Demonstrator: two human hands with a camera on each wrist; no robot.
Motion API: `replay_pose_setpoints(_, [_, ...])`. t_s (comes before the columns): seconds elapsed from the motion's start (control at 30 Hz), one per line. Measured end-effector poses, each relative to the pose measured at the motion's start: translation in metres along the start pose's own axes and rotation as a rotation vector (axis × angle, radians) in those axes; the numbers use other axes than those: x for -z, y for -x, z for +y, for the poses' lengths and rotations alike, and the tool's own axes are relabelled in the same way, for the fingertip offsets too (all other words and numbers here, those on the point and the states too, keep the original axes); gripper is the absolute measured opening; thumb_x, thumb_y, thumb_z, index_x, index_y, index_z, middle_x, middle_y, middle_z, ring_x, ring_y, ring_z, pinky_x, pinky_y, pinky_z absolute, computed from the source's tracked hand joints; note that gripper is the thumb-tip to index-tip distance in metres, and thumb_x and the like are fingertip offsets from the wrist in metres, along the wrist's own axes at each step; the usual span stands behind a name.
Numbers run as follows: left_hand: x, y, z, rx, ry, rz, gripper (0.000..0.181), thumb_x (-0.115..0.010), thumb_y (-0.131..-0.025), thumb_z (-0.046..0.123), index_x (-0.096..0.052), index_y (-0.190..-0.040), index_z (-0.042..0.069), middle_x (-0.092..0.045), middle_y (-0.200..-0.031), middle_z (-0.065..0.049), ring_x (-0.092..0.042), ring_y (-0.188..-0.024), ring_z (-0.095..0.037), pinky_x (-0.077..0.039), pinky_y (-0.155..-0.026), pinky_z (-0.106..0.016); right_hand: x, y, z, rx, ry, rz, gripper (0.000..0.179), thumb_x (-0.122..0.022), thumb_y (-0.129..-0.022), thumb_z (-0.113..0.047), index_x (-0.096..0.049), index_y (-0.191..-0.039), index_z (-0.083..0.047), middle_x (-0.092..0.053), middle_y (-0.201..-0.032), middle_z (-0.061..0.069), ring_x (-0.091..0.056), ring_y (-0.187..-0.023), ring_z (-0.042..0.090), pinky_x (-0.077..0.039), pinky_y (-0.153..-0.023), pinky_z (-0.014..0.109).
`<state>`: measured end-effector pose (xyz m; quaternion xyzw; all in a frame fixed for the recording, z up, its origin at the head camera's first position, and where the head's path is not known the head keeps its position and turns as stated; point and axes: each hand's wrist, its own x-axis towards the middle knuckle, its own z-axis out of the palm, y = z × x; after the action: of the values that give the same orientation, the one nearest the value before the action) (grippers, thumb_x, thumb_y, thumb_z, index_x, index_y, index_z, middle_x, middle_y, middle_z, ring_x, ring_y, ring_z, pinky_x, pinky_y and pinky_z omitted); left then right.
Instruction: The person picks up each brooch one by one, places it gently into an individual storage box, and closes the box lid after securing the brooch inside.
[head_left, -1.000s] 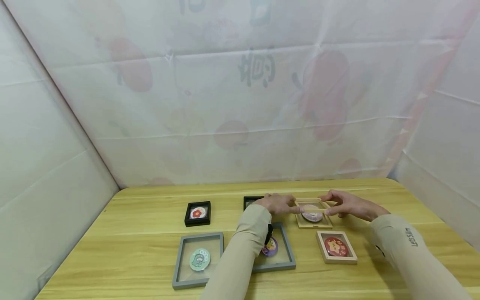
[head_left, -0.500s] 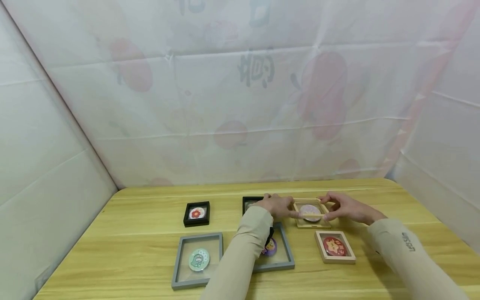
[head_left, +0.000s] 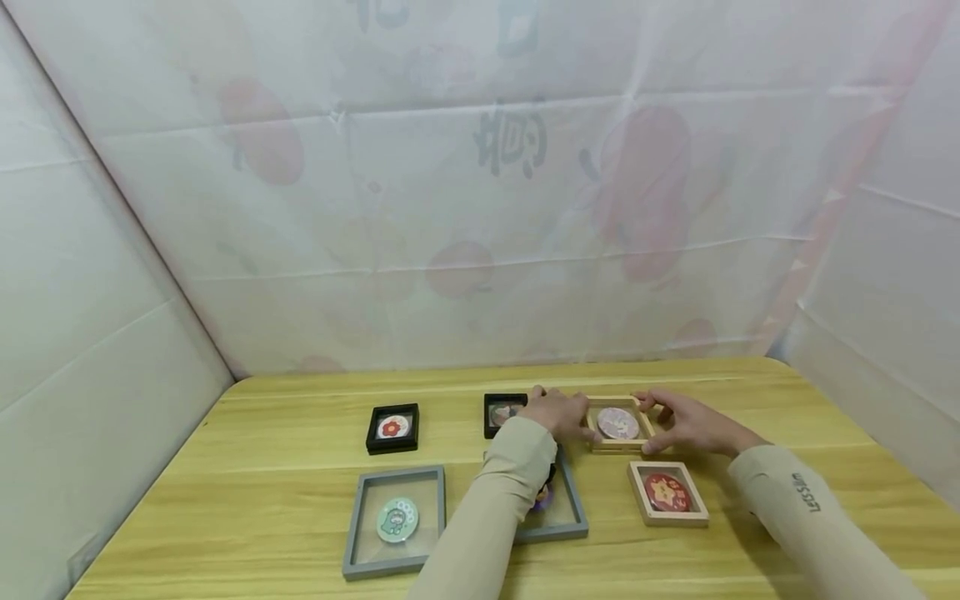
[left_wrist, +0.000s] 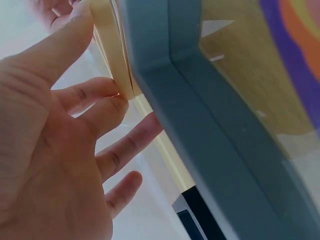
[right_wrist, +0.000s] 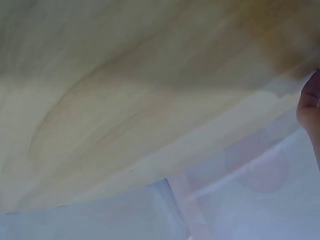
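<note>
A light wooden display frame (head_left: 619, 447) with a clear pane lies near the back right of the table, a round pale pink badge (head_left: 618, 423) inside it. My left hand (head_left: 557, 412) grips its left side and my right hand (head_left: 693, 425) holds its right side, thumb at the front corner. In the left wrist view, my thumb and fingers pinch the wooden edge, where a thin seam runs between two layers. Only a bit of the right hand (right_wrist: 311, 107) shows in the right wrist view.
Near my left forearm are a grey frame (head_left: 577, 500) with a purple badge and a black frame (head_left: 495, 398). A wooden frame (head_left: 639, 497) with a red badge lies in front. Further left are another grey frame (head_left: 360, 508) and a black flower-badge frame (head_left: 372, 433).
The wooden frame's upper half has come down flat onto the lower half, its front edge no longer raised. Both hands have lowered with it, and the right thumb has moved toward the front corner.
</note>
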<state>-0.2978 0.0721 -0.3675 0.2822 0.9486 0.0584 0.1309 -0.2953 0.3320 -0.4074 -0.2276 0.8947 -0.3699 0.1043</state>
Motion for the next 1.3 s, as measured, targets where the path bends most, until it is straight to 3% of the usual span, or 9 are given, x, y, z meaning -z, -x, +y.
replay_pose_setpoints(0.2, [0.000, 0.000, 0.008, 0.048, -0.083, 0.040, 0.038, -0.064, -0.092, 0.059, -0.065, -0.114, 0.028, -0.068, -0.097, 0.010, -0.060, -0.100, -0.010, -0.034, -0.100, -0.032, 0.003, -0.001, -0.002, -0.016, 0.012, -0.011, 0.058, -0.088, -0.079, -0.022, -0.057, -0.122, 0.002, -0.043, -0.146, 0.034, -0.050, -0.095, 0.025, -0.046, -0.084, 0.044])
replay_pose_setpoints(0.4, [-0.002, -0.001, 0.019, 0.093, -0.132, 0.060, 0.048, -0.069, -0.088, 0.061, -0.067, -0.120, 0.025, -0.071, -0.112, 0.010, -0.058, -0.098, -0.012, -0.033, -0.090, -0.029, 0.005, 0.002, 0.000, -0.015, 0.021, -0.002, 0.072, -0.089, -0.077, -0.022, -0.053, -0.132, 0.008, -0.050, -0.138, 0.032, -0.050, -0.091, 0.024, -0.046, -0.078, 0.034])
replay_pose_setpoints(0.53, [-0.004, 0.000, 0.020, 0.090, -0.118, 0.055, 0.038, -0.070, -0.087, 0.060, -0.067, -0.104, 0.026, -0.071, -0.104, 0.011, -0.058, -0.090, -0.011, -0.034, -0.086, -0.030, 0.004, 0.004, 0.002, -0.004, 0.004, -0.003, 0.066, -0.089, -0.077, -0.020, -0.055, -0.127, 0.007, -0.046, -0.141, 0.036, -0.048, -0.089, 0.025, -0.044, -0.074, 0.030])
replay_pose_setpoints(0.63, [-0.004, 0.000, 0.018, 0.083, -0.105, 0.050, 0.034, -0.071, -0.088, 0.059, -0.064, -0.095, 0.026, -0.071, -0.099, 0.010, -0.058, -0.088, -0.011, -0.034, -0.086, -0.030, 0.002, 0.003, 0.003, 0.001, -0.013, -0.005, 0.053, -0.088, -0.078, -0.019, -0.056, -0.114, 0.002, -0.036, -0.150, 0.038, -0.046, -0.087, 0.025, -0.043, -0.073, 0.030])
replay_pose_setpoints(0.9, [-0.002, -0.001, 0.015, 0.099, -0.091, 0.051, 0.036, -0.072, -0.088, 0.057, -0.066, -0.101, 0.024, -0.072, -0.104, 0.010, -0.061, -0.089, -0.012, -0.034, -0.088, -0.030, 0.001, -0.001, -0.001, 0.014, -0.060, -0.014, 0.048, -0.085, -0.080, -0.014, -0.053, -0.111, 0.002, -0.031, -0.150, 0.042, -0.043, -0.083, 0.025, -0.039, -0.072, 0.029])
replay_pose_setpoints(1.1, [-0.002, -0.002, 0.017, 0.109, -0.105, 0.060, 0.043, -0.072, -0.088, 0.058, -0.068, -0.116, 0.025, -0.072, -0.110, 0.011, -0.061, -0.088, -0.011, -0.035, -0.089, -0.029, 0.001, -0.002, 0.000, 0.016, -0.076, -0.031, 0.046, -0.083, -0.082, -0.010, -0.050, -0.111, 0.003, -0.028, -0.150, 0.044, -0.043, -0.084, 0.024, -0.039, -0.075, 0.031])
replay_pose_setpoints(1.3, [-0.006, -0.004, 0.016, 0.081, -0.097, 0.087, 0.031, -0.075, -0.088, 0.054, -0.066, -0.099, 0.027, -0.072, -0.104, 0.011, -0.063, -0.088, -0.010, -0.036, -0.094, -0.031, -0.001, -0.001, 0.001, 0.018, -0.078, -0.025, 0.047, -0.084, -0.081, -0.011, -0.050, -0.111, 0.002, -0.029, -0.150, 0.043, -0.047, -0.092, 0.027, -0.042, -0.082, 0.035])
